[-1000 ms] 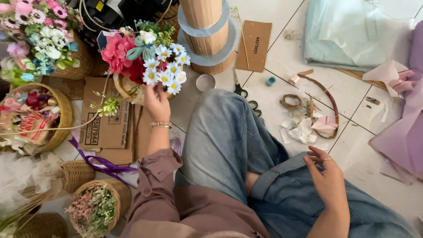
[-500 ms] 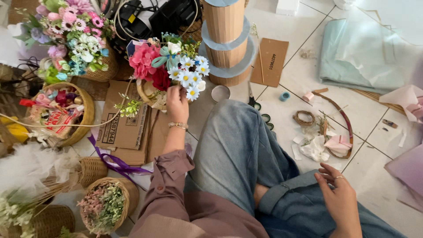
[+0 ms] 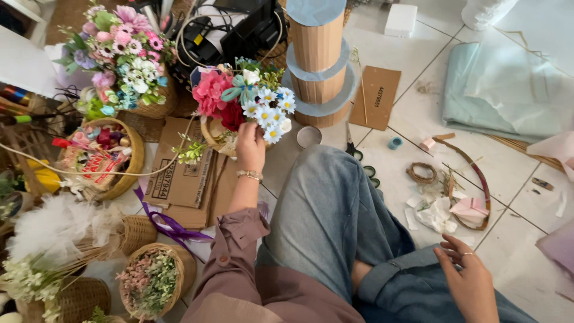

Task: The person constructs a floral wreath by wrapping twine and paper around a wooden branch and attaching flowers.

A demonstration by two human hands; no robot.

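**A:** Start with the packaging. What lies round the tiered stand (image 3: 320,60)?

**B:** Taking that brown-and-blue stand as the marker: just right of its base, a flat brown card (image 3: 376,97) with dark print along one edge. Left of its base and lower, flattened brown cartons (image 3: 188,179) bearing dark printed blocks and a white label patch. Far right of it, folded pale blue paper (image 3: 508,90). Above and right of its top, a small white box (image 3: 400,19). Well left of it, a round wicker basket (image 3: 128,158) holds wrapped goods, one pack red and white.

**A:** And the flower basket (image 3: 242,107) itself?

**B:** It sits just left of the stand's base, nearly touching it, over the cartons' upper edge. Pink and red blooms on its left, white daisies with yellow centres on its right, a pale teal bow on top, green sprigs behind. Only a sliver of woven rim shows.

**A:** The hands?

**B:** The left hand (image 3: 250,143), bracelet at the wrist, reaches up to the arrangement's underside, fingers curled in under the daisies; whether they actually clasp the rim I cannot tell. The right hand (image 3: 469,281) is far down and right of the stand, resting on the denim knee, fingers loosely spread, holding nothing.

**A:** Anything between?

**B:** Scissors (image 3: 353,146) just below the stand's base.
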